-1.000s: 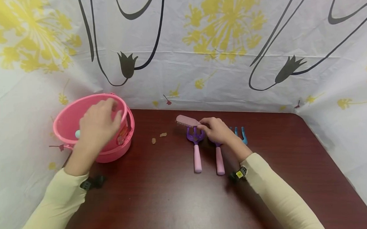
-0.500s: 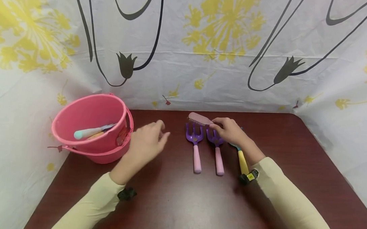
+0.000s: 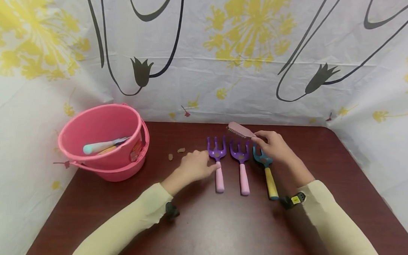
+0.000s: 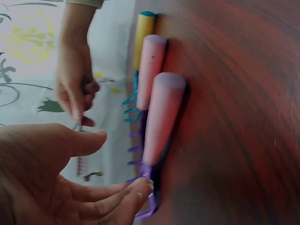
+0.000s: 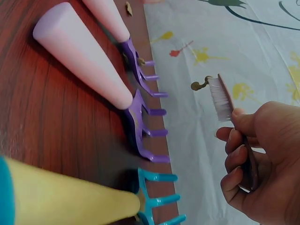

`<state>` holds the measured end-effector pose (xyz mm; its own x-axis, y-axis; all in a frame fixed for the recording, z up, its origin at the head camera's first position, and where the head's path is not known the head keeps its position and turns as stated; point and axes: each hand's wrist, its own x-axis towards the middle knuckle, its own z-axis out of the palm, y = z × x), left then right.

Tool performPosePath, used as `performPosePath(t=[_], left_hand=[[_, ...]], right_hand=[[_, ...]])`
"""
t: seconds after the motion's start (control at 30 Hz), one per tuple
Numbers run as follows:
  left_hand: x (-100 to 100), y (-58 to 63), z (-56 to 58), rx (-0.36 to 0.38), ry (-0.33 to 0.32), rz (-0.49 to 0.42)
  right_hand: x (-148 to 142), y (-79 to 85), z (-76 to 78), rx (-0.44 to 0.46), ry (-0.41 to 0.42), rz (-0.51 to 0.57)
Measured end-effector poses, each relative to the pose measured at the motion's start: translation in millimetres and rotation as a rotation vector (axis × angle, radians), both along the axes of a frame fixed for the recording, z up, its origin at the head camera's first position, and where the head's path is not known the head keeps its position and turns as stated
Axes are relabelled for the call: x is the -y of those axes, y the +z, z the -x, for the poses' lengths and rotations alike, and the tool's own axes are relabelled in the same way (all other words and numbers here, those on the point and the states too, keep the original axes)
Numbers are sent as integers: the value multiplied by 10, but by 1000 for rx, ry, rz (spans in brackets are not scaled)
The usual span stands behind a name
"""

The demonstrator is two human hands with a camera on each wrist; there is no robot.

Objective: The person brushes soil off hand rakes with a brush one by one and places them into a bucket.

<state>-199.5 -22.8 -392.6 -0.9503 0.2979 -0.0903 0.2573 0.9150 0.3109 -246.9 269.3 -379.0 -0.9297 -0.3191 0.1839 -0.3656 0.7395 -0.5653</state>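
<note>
My right hand [image 3: 275,145] grips a small pink brush [image 3: 240,130] by its handle, bristles down, raised above the toy garden forks. In the right wrist view a small brown curl [image 5: 199,86] shows at the bristle tips. Beside the leftmost purple-and-pink fork [image 3: 219,179], my left hand [image 3: 195,166] reaches with thumb and fingers apart; its fingertips overlap the fork's neck in the left wrist view. A second purple-and-pink fork [image 3: 244,180] lies parallel in the middle. The blue fork with a yellow handle [image 3: 270,183] is rightmost, under the right hand.
At the left stands a pink bucket [image 3: 121,174] holding a white-handled tool [image 3: 101,147] and other things partly hidden by its wall. Two small brown bits [image 3: 181,150] lie between bucket and forks on the dark wooden table [image 3: 201,232]. A patterned curtain [image 3: 187,38] hangs behind.
My left hand has come from over the bucket rightward to the leftmost fork. The right hand has shifted right with the brush, uncovering the middle fork and the blue-and-yellow one.
</note>
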Motion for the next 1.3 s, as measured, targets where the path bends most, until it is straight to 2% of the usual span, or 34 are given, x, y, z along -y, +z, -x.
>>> performPosePath(t=[0.1, 0.27, 0.57, 0.73, 1.07, 1.3], left_hand=[[-145, -84, 59, 26, 2, -1], [-328, -191, 124, 29, 7, 42], [-532, -236, 140, 16, 12, 149], [-544, -238, 143, 37, 20, 174], [-494, -237, 190, 105, 56, 78], [-464, -265, 242, 151, 67, 62]], right_hand=[[-67, 5, -18, 5, -14, -5], [-110, 1, -23, 5, -11, -10], [-110, 13, -28, 7, -11, -2], [-118, 17, -46, 4, -12, 7], [-141, 5, -61, 33, -27, 14], [-136, -19, -56, 37, -25, 15]])
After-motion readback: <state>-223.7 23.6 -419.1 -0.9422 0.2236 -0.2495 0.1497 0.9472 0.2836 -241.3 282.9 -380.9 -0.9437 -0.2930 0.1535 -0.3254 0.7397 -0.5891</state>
